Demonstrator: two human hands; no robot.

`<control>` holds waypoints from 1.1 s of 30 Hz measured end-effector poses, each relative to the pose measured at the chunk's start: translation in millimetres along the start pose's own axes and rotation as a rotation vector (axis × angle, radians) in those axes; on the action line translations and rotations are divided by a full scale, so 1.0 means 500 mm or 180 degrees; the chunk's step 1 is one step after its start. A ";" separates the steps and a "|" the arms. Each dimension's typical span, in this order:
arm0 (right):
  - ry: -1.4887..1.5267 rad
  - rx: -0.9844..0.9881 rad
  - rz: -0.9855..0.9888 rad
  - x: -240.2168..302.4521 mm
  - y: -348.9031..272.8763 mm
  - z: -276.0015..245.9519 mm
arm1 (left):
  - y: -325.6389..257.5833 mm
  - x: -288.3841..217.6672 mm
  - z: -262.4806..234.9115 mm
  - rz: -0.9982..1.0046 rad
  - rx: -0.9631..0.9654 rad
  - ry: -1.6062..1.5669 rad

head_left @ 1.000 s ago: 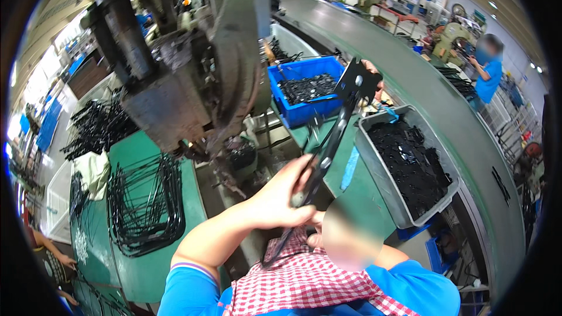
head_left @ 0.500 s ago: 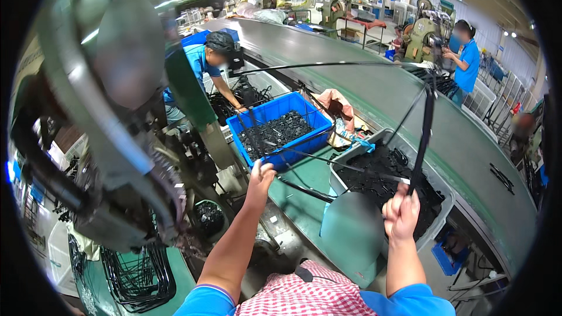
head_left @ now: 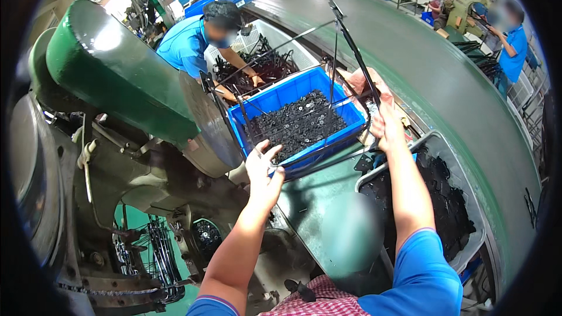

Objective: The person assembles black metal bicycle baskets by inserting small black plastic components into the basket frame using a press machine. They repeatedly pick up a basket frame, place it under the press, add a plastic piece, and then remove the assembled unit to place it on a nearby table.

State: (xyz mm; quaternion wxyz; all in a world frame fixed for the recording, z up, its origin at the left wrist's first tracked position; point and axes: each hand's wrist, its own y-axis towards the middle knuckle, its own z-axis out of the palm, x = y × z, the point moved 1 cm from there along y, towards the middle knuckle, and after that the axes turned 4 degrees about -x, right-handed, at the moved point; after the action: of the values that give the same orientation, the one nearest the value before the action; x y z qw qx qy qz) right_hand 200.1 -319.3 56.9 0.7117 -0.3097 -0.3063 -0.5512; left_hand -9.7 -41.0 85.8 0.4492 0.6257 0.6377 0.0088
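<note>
Supporting a black frame (head_left: pixel 356 54) above a blue bin (head_left: pixel 300 87), left hand (head_left: pixel 261 171) and right hand (head_left: pixel 387 126) grip it; repositioning likely needs coordinated lifting.

Metal frame (head_left: pixel 357 54) above the near bin (head_left: pixel 300 86), left hand (head_left: pixel 262 171) at its near left corner, right hand (head_left: pixel 386 124) at its right side. Small parts (head_left: pixel 304 118) in that bin. Crate (head_left: pixel 301 50) just beyond; co-worker (head_left: pixel 184 47) left of it, arms reaching over it. Big machine (head_left: pixel 117 82) on the left, a pot (head_left: pixel 208 233) near its lower part. Table (head_left: pixel 307 196) on the near side of the bin. Tub (head_left: pixel 472 190) on the right, flat pieces (head_left: pixel 448 202) in it. Conveyor belt (head_left: pixel 410 58) behind bin and tub, running from far left to near right. Second worker (head_left: pixel 513 52) far right, beyond the belt.
</note>
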 end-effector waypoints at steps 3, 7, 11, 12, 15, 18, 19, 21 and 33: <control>-0.0572 0.0097 0.0016 -0.004 0.156 -0.035 | -0.068 0.094 0.029 -0.0469 -0.0237 0.0631; -0.4195 -0.0647 -0.1333 -0.050 0.246 -0.084 | -0.154 0.178 0.049 -0.1157 0.0559 0.0818; -0.5101 -0.1128 -0.1115 -0.118 0.263 -0.150 | -0.153 0.170 0.045 -0.1295 0.0874 0.0437; -0.5104 -0.1159 -0.0912 -0.118 0.238 -0.116 | -0.157 0.166 0.034 -0.1403 0.0822 0.0280; -0.5059 -0.1462 -0.1033 -0.114 0.181 -0.064 | -0.161 0.120 0.001 -0.1397 0.0689 0.0377; -0.4498 -0.1218 -0.2043 -0.136 0.103 -0.030 | -0.214 0.088 -0.020 -0.0932 0.0601 0.0129; -0.4372 -0.0870 -0.2079 -0.146 0.077 -0.011 | -0.235 0.069 -0.031 -0.0893 0.0631 -0.0038; -0.3742 0.0286 -0.2498 -0.156 -0.048 0.085 | -0.305 0.046 -0.060 -0.0697 0.0835 -0.0388; -0.2828 0.5233 0.2739 -0.342 -0.857 0.458 | -0.670 -0.025 -0.552 -0.1857 0.1480 -0.1662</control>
State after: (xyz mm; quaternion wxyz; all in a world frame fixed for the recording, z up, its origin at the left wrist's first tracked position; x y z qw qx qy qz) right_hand -274.1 -125.1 110.4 0.6633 0.0138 -0.6877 0.2948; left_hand -437.9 28.7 65.4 0.4263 0.4854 0.6377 -0.4196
